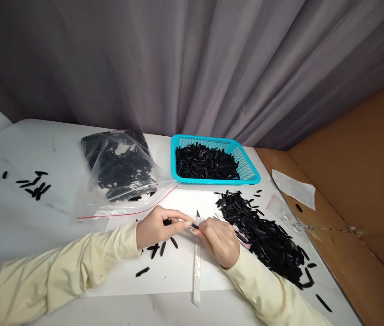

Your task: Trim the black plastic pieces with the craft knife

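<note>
Low in the frame, two cream sleeves come in from the bottom corners and meet at the centre. The left hand (156, 228) has its fingers drawn together, pinching a small black piece (194, 225) by one end; another dark bit shows under its curled fingers. The right hand (219, 240) is curled, knuckles up, its fingertips meeting the left hand's at that same piece. A slim white tool (196, 262) with a pointed tip runs from below the right hand up to the fingertips; whether the right hand grips it I cannot tell. Both hands rest over a white sheet (174, 271), where a few loose black pieces (159, 248) lie just beneath the left hand.

Right of the hands, a long heap of black pieces (266, 235) spreads across the table (15, 217). Farther back at centre, a clear zip bag (120, 170) holds more, and a turquoise basket (246, 167) beside it is filled too. At the left of the frame lies a small scatter (35, 184). A grey curtain (178, 63) hangs behind.
</note>
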Demonstrator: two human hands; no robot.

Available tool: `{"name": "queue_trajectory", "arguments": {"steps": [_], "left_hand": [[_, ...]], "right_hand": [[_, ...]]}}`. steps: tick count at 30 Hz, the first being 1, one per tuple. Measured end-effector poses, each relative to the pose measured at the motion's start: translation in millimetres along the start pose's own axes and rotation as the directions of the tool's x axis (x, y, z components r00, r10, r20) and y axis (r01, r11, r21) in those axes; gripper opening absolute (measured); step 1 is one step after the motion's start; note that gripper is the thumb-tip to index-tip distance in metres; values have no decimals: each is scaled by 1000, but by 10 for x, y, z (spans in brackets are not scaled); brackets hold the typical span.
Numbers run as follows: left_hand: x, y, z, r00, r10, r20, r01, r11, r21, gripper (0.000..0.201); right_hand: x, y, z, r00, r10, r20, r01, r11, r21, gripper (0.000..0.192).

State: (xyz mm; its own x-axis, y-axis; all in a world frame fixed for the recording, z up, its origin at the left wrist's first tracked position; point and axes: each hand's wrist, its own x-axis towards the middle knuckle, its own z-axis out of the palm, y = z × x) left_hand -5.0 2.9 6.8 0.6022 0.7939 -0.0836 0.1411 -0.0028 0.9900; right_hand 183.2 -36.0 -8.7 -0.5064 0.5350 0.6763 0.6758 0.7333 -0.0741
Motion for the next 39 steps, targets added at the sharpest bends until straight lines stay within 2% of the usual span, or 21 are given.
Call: {"name": "queue_trajectory", "arguments": {"steps": [4, 9, 13, 30, 39], "left_hand": [[-15, 17, -13, 1000, 18, -18, -16, 996, 84, 25], [-23, 26, -13, 1000, -5, -14, 6, 998, 68, 27], [-21, 32, -11, 1000, 2, -29, -1, 999, 46, 25], [-21, 39, -35, 1000, -12, 0, 12, 999, 39, 25], [-23, 68, -44, 999, -40, 32, 40, 999, 3, 24]], "right_hand": [[-6, 11, 13, 998, 57, -15, -57, 998, 29, 24], [-17, 0, 22, 986, 166, 6, -165, 974, 157, 23], [-28, 2, 28, 980, 199, 12, -196, 950, 241, 17], [3, -10, 3, 982, 188, 34, -190, 949, 251, 27], [24, -12, -18, 990, 125, 59, -134, 972, 191, 30]]}}
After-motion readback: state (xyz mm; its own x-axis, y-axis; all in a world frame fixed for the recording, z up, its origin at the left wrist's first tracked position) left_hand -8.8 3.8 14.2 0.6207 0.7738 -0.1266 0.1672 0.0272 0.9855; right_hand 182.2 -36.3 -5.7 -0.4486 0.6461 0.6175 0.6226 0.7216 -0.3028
